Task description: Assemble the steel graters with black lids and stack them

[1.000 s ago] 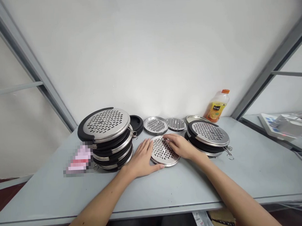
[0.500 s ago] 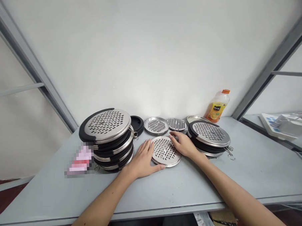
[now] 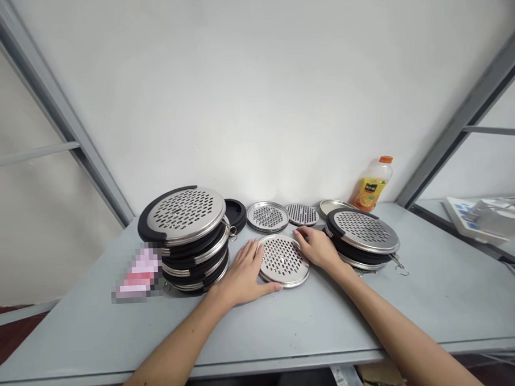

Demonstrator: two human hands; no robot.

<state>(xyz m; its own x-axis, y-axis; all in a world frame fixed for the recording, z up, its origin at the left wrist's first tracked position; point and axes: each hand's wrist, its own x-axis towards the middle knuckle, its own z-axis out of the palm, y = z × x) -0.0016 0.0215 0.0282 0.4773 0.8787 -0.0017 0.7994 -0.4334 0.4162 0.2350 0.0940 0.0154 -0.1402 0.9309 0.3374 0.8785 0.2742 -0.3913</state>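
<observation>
both hands [image 3: 281, 260] spread flat on the table [image 3: 289, 322], flanking the perforated steel disc [image 3: 284, 260], fingertips touching its rim

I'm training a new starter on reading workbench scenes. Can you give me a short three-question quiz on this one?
1. True or false: the perforated disc lies flat on the table between the two hands.
2. Which stack is taller: A, the left stack, or B, the right stack?
3. What stands by the wall behind the right stack?

Key:
1. True; the left hand and right hand touch its opposite edges.
2. A.
3. A juice bottle with an orange cap.
</observation>
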